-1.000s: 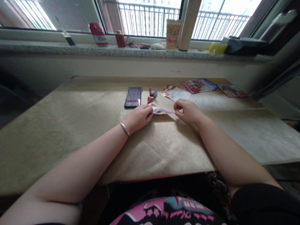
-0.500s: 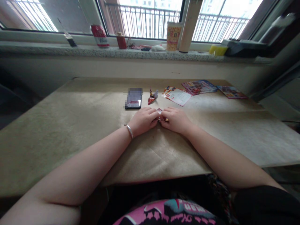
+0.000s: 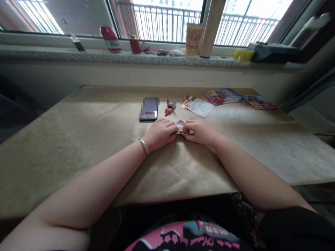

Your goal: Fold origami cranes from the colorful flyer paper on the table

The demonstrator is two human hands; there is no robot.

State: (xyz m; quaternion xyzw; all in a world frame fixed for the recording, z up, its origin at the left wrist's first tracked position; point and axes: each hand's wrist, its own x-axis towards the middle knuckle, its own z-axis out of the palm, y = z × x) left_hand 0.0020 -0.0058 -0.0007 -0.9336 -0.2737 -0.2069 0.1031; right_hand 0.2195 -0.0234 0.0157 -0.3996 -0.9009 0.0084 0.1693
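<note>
left hand (image 3: 162,133) rightward, paper (image 3: 180,126) between hands' fingertips (image 3: 186,129)

The left hand (image 3: 162,134) holds a folded printed paper (image 3: 180,126) at its nine o'clock side, the right hand (image 3: 200,131) at three. From that paper, an origami figure (image 3: 170,109) lies toward eleven, a smartphone (image 3: 149,109) toward ten, colourful leaflets (image 3: 222,97) toward two.
</note>
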